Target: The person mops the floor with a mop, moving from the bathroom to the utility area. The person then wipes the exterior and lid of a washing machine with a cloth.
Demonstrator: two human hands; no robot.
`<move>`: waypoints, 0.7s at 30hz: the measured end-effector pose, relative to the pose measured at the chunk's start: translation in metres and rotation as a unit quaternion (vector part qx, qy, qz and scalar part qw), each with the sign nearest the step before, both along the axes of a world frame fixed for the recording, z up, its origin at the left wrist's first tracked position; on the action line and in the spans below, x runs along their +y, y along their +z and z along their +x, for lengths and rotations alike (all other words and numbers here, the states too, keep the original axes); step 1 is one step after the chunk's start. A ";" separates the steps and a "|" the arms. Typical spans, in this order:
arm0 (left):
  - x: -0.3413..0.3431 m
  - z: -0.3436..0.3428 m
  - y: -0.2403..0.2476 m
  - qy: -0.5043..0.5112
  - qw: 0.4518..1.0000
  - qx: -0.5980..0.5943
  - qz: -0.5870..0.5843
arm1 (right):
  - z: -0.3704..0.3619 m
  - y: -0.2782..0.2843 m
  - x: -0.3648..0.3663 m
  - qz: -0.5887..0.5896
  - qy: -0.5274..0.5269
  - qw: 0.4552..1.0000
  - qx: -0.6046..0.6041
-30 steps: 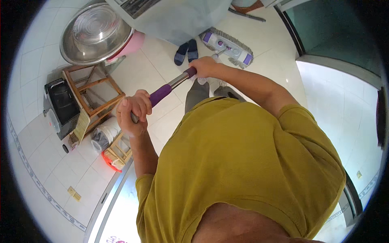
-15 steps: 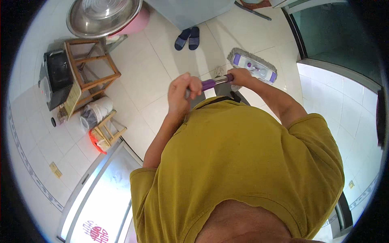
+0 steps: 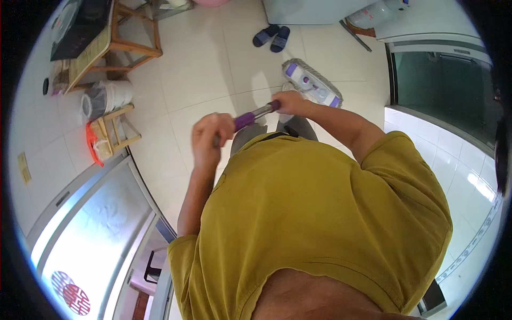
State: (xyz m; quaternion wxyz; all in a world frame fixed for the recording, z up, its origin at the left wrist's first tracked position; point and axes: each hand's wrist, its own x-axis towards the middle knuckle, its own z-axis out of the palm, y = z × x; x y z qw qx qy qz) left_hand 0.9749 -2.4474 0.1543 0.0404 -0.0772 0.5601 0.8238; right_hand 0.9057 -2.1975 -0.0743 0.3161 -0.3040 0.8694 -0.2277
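Note:
Both my hands are wrapped round the purple and silver handle of a flat mop (image 3: 255,114). My left hand (image 3: 212,132) grips the purple upper end, left of my waist. Further down the pole, my right hand (image 3: 290,103) closes on a purple section in front of me. The mop head (image 3: 314,85), white and purple with a grey fringed pad, lies on the tiled floor beyond my right hand. Part of the pole between that hand and the head is hidden behind my hand and forearm.
Dark slippers (image 3: 272,37) lie on the floor ahead, before a grey cabinet-like block (image 3: 314,12). To the left stand a wooden frame stand (image 3: 133,45), a white bucket (image 3: 114,98) and a small wooden stool (image 3: 120,130). A sliding door (image 3: 101,213) is at lower left, a dark glass panel (image 3: 442,85) at right.
My hands and the mop handle have shifted left in the picture, and the mop head appears slightly left and more tilted. The whole view has turned, showing more of the doorway at lower left.

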 end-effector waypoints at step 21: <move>-0.108 -0.072 0.100 -0.396 0.827 0.178 -0.358 | -0.093 0.036 -0.231 -0.281 -0.077 0.955 0.062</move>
